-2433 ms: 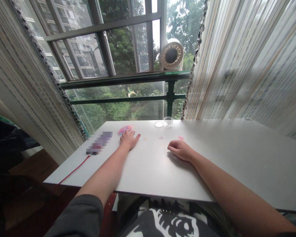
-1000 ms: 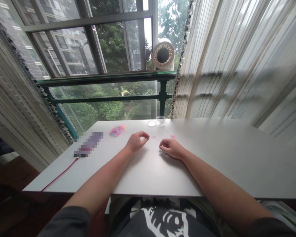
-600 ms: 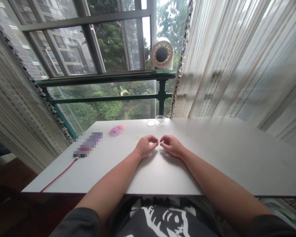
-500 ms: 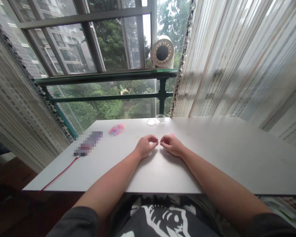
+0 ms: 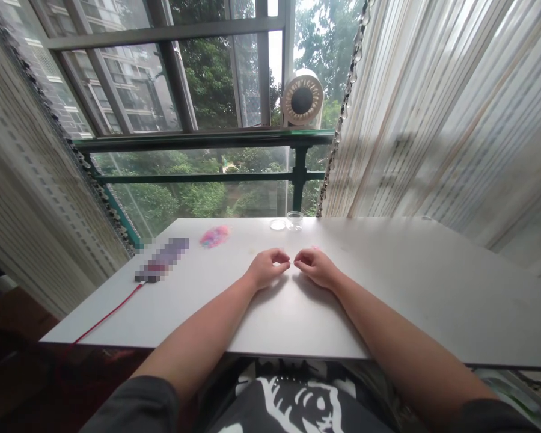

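Both my hands rest on a white table [image 5: 410, 288], near its middle. My left hand [image 5: 267, 267] is curled in a pinch, thumb against forefinger. My right hand [image 5: 314, 266] is pinched the same way, and the two sets of fingertips almost meet. Whatever sits between the fingertips is too small to name. A small pile of pink and blue bits [image 5: 214, 236] lies further back on the left. A tiny pink piece [image 5: 315, 247] shows just behind my right hand.
A small clear cup [image 5: 294, 220] and a round lid [image 5: 278, 224] stand at the table's far edge. A blurred flat device [image 5: 162, 267] with a red cable [image 5: 103, 320] lies at the left. Curtains hang on both sides; a small fan [image 5: 302, 99] sits on the window rail.
My left hand left the pink pile, moved right and closed into a pinch beside my right hand. The fingertips came together about half a second ago and have stayed there.
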`<control>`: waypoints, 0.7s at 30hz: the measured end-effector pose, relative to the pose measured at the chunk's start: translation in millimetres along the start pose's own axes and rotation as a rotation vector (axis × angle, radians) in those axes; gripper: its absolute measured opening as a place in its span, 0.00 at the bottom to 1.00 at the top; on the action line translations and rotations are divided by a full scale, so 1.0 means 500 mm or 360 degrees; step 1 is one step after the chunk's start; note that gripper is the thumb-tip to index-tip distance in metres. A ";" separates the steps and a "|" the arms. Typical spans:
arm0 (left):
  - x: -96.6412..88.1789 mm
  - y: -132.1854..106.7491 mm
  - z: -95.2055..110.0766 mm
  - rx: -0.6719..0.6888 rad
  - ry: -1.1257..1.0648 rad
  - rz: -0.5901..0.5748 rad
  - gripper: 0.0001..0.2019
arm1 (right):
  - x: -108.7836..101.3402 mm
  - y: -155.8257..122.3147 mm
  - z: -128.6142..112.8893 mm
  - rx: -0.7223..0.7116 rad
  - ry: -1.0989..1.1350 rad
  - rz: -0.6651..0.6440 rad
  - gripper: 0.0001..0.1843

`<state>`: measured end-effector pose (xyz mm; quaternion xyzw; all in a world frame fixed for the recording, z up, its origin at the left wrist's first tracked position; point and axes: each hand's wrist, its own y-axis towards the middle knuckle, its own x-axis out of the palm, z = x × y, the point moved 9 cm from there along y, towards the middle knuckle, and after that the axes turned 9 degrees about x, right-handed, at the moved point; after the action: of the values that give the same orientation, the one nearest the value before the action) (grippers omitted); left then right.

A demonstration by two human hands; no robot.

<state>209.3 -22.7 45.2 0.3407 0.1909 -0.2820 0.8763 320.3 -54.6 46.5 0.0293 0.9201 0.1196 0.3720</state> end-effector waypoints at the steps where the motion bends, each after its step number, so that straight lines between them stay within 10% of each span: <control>1: 0.000 0.000 0.001 0.0001 0.0003 -0.0004 0.09 | -0.001 0.000 0.001 -0.0002 0.0006 -0.0002 0.09; 13: -0.003 0.000 -0.013 -0.0042 -0.0029 0.0042 0.10 | -0.026 0.009 0.015 -0.0047 0.0002 0.0083 0.10; 21: -0.005 0.004 -0.027 -0.0097 -0.0021 0.0027 0.11 | -0.279 -0.025 0.251 0.0610 -0.0409 0.0665 0.10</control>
<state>206.5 -11.3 38.2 0.3136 0.1907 -0.2708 0.8899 508.0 -61.8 50.6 0.3022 0.8454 0.0132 0.4402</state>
